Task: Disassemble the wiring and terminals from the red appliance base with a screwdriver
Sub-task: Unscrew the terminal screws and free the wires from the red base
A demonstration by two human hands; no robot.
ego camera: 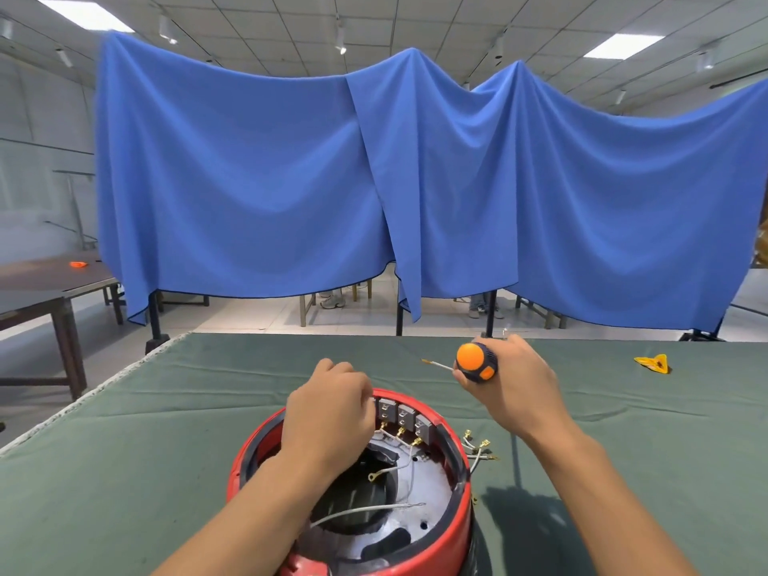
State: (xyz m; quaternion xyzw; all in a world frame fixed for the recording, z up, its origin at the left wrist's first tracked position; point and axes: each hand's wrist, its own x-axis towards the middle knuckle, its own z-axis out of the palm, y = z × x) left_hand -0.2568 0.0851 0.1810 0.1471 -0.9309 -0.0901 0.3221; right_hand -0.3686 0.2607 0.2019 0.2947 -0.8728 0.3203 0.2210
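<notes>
The red appliance base (459,517) stands open side up at the near middle of the green-covered table. Grey terminal blocks (405,416) line its far inner wall, with brass-tipped white wires (399,467) hanging below them. My left hand (328,413) reaches over the far rim, fingers curled at the leftmost terminal; what they hold is hidden. My right hand (513,386) grips a screwdriver (476,361) with an orange and black handle, raised above the table to the right of the base, its tip pointing left. A bundle of loose wires with brass terminals (478,449) lies beside the base.
A yellow object (654,362) lies on the green cloth (145,430) at the far right. Blue drapes (374,180) hang on a frame behind the table. A dark table (45,293) with an orange item stands at the left.
</notes>
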